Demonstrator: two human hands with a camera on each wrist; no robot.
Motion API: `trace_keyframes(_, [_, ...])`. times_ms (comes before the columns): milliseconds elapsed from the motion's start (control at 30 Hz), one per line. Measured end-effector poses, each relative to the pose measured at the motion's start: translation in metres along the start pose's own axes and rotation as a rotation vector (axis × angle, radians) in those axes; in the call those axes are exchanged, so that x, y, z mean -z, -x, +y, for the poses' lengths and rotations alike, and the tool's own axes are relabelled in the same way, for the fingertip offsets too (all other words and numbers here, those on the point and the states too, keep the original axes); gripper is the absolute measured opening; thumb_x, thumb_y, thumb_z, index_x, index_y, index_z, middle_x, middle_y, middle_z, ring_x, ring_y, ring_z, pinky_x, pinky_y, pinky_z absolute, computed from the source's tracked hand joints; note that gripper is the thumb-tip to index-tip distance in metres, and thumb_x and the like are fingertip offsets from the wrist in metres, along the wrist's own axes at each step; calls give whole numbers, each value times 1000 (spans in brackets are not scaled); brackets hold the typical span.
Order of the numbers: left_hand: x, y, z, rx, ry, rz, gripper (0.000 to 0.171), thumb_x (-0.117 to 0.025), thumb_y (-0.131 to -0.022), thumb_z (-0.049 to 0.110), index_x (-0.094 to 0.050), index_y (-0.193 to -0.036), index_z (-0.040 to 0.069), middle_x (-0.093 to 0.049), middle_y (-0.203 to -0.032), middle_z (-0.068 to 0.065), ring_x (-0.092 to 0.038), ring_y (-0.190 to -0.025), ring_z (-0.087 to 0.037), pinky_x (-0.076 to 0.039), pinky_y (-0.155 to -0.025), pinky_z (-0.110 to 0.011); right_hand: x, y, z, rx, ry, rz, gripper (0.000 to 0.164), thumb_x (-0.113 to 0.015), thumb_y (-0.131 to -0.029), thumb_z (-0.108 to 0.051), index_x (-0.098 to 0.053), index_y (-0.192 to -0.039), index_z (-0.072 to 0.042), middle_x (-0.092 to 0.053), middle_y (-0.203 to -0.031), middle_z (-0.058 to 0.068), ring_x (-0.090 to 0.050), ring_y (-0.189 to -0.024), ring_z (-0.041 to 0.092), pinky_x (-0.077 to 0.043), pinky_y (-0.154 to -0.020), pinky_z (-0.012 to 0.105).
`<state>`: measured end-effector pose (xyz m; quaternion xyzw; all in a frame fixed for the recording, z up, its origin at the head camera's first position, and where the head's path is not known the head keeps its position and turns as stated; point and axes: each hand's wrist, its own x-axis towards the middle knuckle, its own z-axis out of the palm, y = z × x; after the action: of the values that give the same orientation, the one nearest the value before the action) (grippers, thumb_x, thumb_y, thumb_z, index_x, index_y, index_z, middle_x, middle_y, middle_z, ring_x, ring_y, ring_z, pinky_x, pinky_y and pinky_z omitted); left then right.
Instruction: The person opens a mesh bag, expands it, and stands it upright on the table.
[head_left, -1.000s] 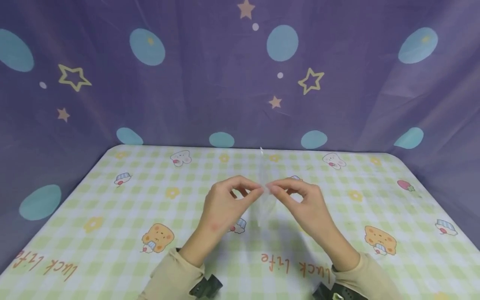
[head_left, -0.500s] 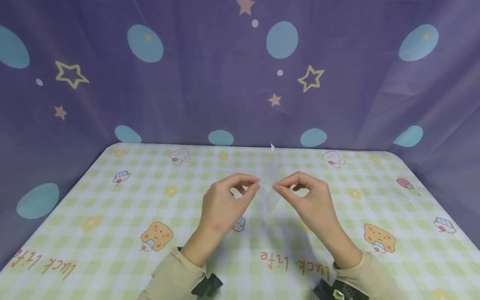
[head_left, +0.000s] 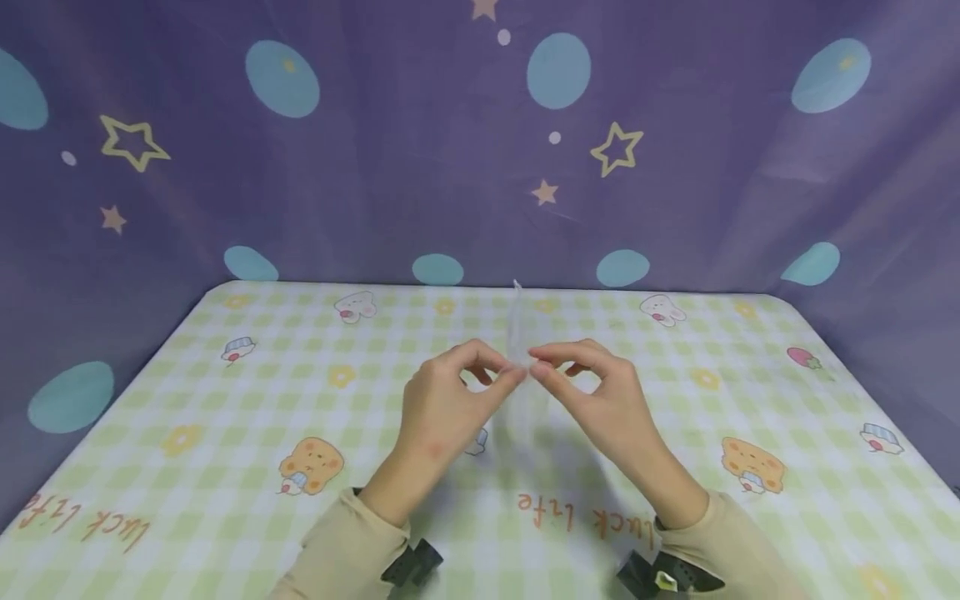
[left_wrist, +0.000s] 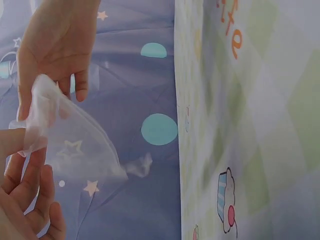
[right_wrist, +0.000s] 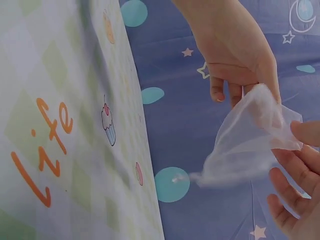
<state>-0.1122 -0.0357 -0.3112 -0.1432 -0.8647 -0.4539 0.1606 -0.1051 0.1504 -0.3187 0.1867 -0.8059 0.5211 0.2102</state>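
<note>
Held up above the middle of the table is a thin, translucent whitish bag (head_left: 517, 329), soft like plastic film or fine mesh. My left hand (head_left: 453, 408) pinches its upper edge between thumb and index finger. From the other side, my right hand (head_left: 611, 400) pinches the same edge, the fingertips of both hands nearly touching. In the left wrist view the bag (left_wrist: 85, 145) narrows downward to a twisted, knot-like end. The right wrist view shows the bag (right_wrist: 245, 140) partly spread between the hands. Whether anything lies inside cannot be seen.
A green-and-white checked tablecloth (head_left: 225, 400) with cartoon prints covers the table. Behind and on both sides hangs a purple curtain (head_left: 420, 167) with stars and blue dots. Dark wrist mounts (head_left: 412, 567) sit at both sleeve cuffs.
My hands drew slightly apart with the bag half a second ago and are close together again now. The bag's far tip swung right, then back left. The head view has tilted slightly.
</note>
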Motion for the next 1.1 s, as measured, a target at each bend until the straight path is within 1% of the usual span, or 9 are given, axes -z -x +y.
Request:
trace_keyframes(167, [0, -1, -3, -61, -75, 25, 7, -79, -85, 29, -73, -84, 26, -69, -81, 13, -60, -71, -6, -45, -59, -30, -4, -3, 1, 27, 25, 31, 7, -79, -84, -7, -78, -90, -9, -74, -88, -4, -64, -88, 12, -47, -79, 29])
trace_keyframes(300, [-1, -3, -5, -94, -146, 38, 5, -78, -86, 26, -74, -88, 27, -70, -84, 16, -60, -71, -5, -45, -61, -30, -3, -3, 3, 5, 46, 78, 7, -81, -82, -6, -76, -83, -11, -73, -83, -5, -65, -81, 11, -46, -76, 26])
trace_keyframes(567, [-2, -3, -4, -157, -131, 32, 12, -76, -87, 29, -76, -98, 26, -71, -91, 17, -60, -75, -3, -45, -61, -27, -1, -2, 4, -26, 45, 86, 5, -80, -84, -11, -75, -84, -12, -71, -79, -6, -62, -76, 10, -46, -74, 27])
trace_keyframes(667, [-2, -3, -3, -145, -116, 55, 7, -76, -87, 30, -77, -92, 25, -72, -86, 16, -60, -73, -4, -45, -62, -27, -2, -1, 4, -26, 46, 61, 8, -79, -86, -12, -76, -93, -11, -71, -82, -6, -62, -77, 10, -47, -75, 28])
trace_keyframes(767, [1, -3, -3, -90, -98, 86, 7, -77, -86, 32, -76, -84, 25, -70, -80, 16, -60, -71, -6, -45, -63, -28, -3, 0, 1, -58, 55, 3, 16, -77, -88, -15, -75, -103, -12, -71, -87, -5, -63, -81, 10, -47, -77, 32])
trace_keyframes(867, [4, -2, -2, -38, -87, 113, 12, -77, -86, 36, -74, -81, 25, -68, -76, 14, -59, -69, -7, -44, -62, -30, -4, 1, -1, -89, 67, -38, 15, -75, -89, -17, -74, -103, -12, -71, -87, -5, -63, -82, 10, -48, -77, 36])
trace_keyframes(933, [5, -2, -3, -26, -94, 121, 12, -77, -86, 36, -73, -84, 26, -68, -78, 14, -59, -69, -6, -44, -62, -31, -4, 1, -2, -99, 76, -36, 11, -75, -90, -16, -75, -99, -12, -71, -85, -6, -64, -82, 9, -48, -77, 35])
trace_keyframes(1000, [5, -2, -3, -42, -109, 123, 13, -77, -86, 34, -71, -92, 25, -69, -84, 15, -59, -72, -5, -44, -61, -31, -3, 0, -2, -83, 93, -12, 6, -75, -89, -14, -76, -95, -12, -72, -82, -7, -64, -80, 9, -48, -75, 33])
trace_keyframes(1100, [4, -1, -4, -113, -128, 118, 26, -79, -85, 28, -68, -107, 23, -69, -101, 15, -61, -80, -4, -44, -59, -29, -2, -1, -1, -51, 148, 30, 6, -78, -87, -10, -78, -92, -13, -72, -79, -9, -65, -78, 8, -47, -74, 30])
